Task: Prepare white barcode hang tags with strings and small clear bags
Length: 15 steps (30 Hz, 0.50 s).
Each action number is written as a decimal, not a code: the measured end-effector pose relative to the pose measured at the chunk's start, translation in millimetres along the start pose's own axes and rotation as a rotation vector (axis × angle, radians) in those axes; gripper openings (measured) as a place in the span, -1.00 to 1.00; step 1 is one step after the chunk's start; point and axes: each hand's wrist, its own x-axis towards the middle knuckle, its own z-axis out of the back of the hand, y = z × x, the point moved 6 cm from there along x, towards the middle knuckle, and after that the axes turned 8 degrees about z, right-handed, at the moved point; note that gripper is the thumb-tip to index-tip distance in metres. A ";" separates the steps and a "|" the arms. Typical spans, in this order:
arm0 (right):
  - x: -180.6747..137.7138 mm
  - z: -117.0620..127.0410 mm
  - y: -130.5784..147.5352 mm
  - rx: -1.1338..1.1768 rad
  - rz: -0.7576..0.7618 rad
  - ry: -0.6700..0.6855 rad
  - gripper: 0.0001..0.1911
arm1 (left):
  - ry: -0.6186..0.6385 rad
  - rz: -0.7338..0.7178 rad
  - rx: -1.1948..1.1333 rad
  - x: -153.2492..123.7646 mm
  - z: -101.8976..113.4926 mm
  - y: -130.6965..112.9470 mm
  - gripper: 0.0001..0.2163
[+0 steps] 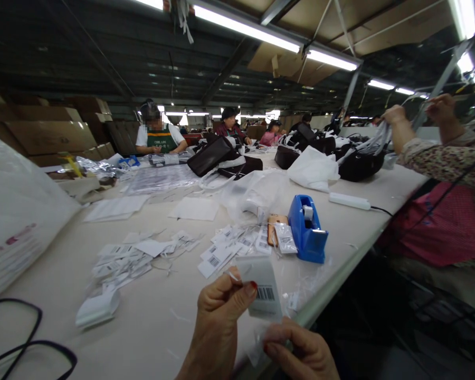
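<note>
Between the thumb and fingers of my left hand is a white barcode tag, held upright above the front edge of the table. My right hand is just below and to its right, pinching a small clear plastic bag near the tag's lower end. Whether the tag touches the bag I cannot tell. Beyond my hands lies a loose pile of barcode tags. A second heap of tags with strings spreads farther left, with a roll of white labels in front of it.
A blue tape dispenser stands beside a phone. Dark bags and white wrapping cover the far table. A large white plastic sack is at left, a black cable nearer. Co-workers sit around; one handles straps at right.
</note>
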 end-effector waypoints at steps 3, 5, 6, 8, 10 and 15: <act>-1.3 1.3 -2.6 -0.006 -0.002 -0.004 -0.86 | -0.064 0.024 -0.026 -0.3 1.7 4.5 -0.91; -1.6 2.7 -2.9 -0.026 0.014 0.004 -0.87 | -0.131 0.041 -0.047 -0.4 6.3 7.0 -0.88; -1.7 3.4 -2.4 -0.042 0.031 0.013 -0.87 | -0.161 0.043 -0.036 -0.2 9.0 7.6 -0.87; -2.0 4.7 -0.6 -0.079 0.073 0.028 -0.89 | -0.204 0.037 0.036 0.5 14.4 7.5 -0.87; -2.7 5.7 1.1 -0.105 0.103 0.036 -0.90 | -0.237 0.052 0.119 1.7 20.0 7.6 -0.87; -4.6 7.3 4.1 -0.136 0.130 0.008 -0.90 | -0.251 0.192 0.111 2.8 26.7 12.2 -0.81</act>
